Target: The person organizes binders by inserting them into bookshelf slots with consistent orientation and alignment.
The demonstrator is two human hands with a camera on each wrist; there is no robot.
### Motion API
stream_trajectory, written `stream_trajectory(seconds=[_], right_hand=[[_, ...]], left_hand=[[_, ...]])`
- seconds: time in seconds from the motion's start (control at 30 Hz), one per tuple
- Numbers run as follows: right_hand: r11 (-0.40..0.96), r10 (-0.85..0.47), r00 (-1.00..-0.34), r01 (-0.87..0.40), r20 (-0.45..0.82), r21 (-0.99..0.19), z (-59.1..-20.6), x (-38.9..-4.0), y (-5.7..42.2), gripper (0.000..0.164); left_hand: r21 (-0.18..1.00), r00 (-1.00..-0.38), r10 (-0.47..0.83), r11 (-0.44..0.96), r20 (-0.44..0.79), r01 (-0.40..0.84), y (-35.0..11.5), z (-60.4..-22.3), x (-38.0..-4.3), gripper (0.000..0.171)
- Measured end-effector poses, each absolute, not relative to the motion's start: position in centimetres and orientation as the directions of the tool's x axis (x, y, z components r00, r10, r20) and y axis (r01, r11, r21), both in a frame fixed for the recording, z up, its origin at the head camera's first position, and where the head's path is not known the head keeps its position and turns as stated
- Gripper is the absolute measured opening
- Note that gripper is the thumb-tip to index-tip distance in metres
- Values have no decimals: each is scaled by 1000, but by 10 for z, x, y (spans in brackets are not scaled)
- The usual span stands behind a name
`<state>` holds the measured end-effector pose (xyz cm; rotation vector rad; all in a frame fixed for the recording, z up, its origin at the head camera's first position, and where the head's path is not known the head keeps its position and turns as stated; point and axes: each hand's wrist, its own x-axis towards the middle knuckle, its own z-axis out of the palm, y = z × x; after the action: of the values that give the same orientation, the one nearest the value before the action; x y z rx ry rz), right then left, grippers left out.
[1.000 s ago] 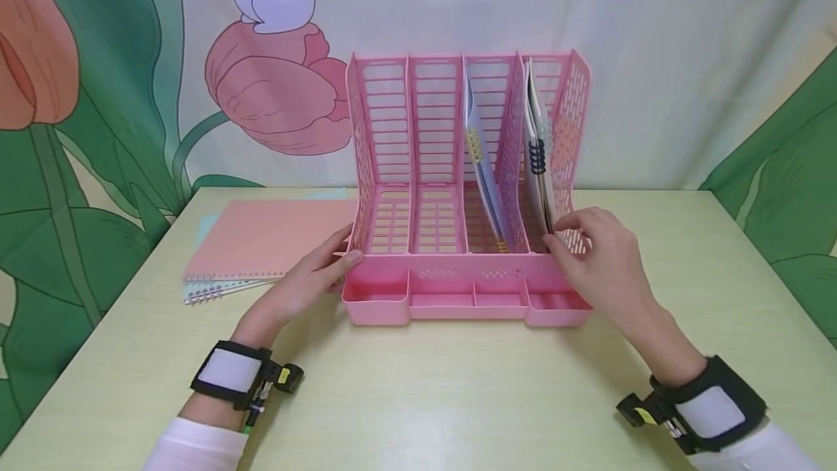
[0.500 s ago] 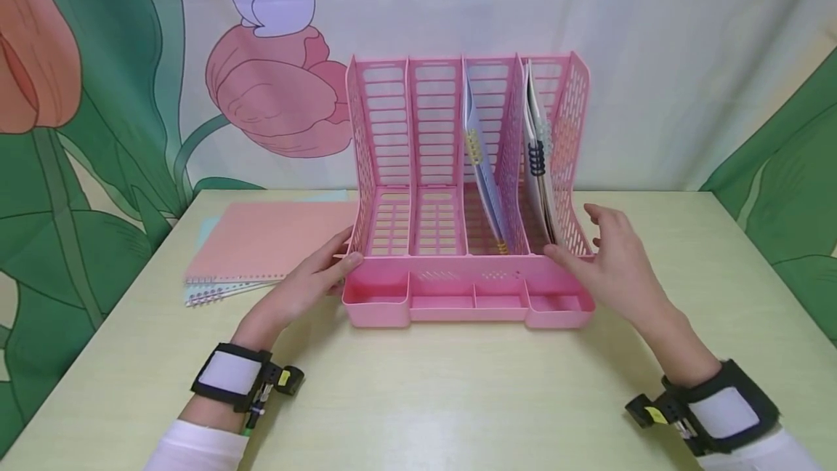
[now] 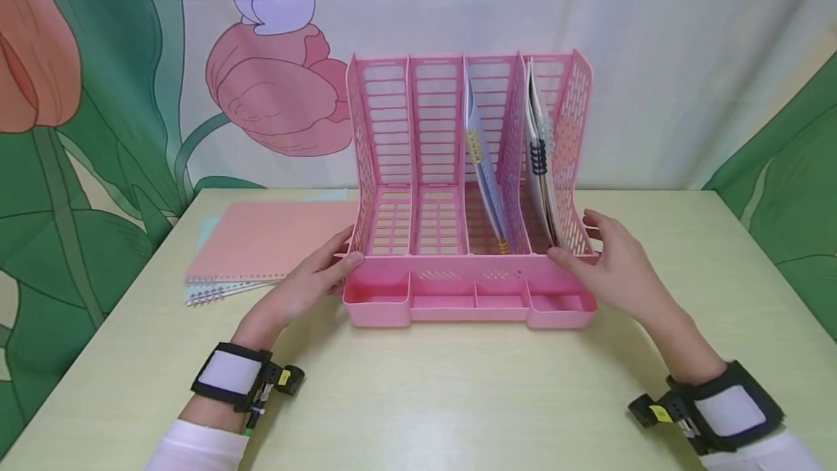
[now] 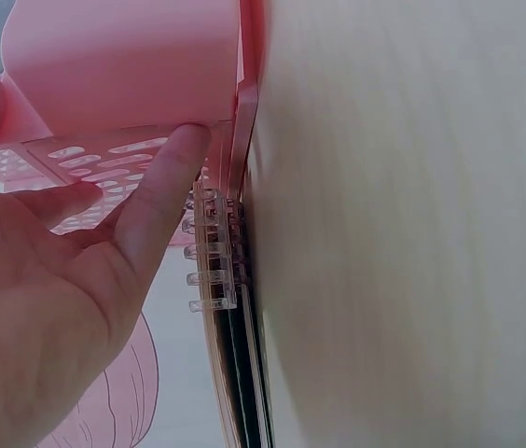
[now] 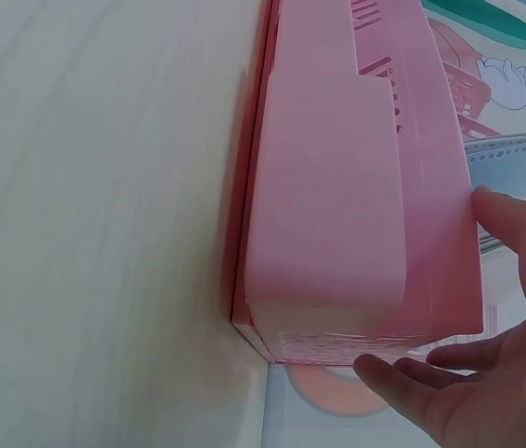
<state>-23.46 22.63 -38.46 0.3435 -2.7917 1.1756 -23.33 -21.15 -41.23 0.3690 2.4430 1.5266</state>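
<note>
A pink file organizer [image 3: 467,267] stands on the table, with four upright slots behind a front row of small trays. My left hand [image 3: 317,267] holds its left front corner, thumb on the front rim and fingers along the side wall. At the opposite corner, my right hand [image 3: 617,264] has its thumb on the rim and its fingers around the right side. A blue spiral notebook [image 3: 484,173] leans in the third slot from the left. Notebooks with black and clear rings [image 3: 539,158] stand in the rightmost slot.
Left of the organizer, a pink spiral notebook [image 3: 271,238] lies on top of light blue ones [image 3: 225,291]. A printed cloth [image 3: 654,78] hangs behind the table [image 3: 431,398].
My right hand has let go of the notebooks in the rightmost slot and moved right, down to the organizer's front corner. The left hand stays in place.
</note>
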Motion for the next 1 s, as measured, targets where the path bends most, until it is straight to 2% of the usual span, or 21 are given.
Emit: stream_trajectory(seconds=[0.53,1.0], right_hand=[[670,-181,-978,-199,103,-715,-385,-231,226,93],[653,-166,-983,-170,80,-738,-388,-230,225,95]], left_hand=[[901,-940,332,426,-75,78,-212,-414,-234,76],[912,-939,336,402,-72,74,-213,-412,-236,70]])
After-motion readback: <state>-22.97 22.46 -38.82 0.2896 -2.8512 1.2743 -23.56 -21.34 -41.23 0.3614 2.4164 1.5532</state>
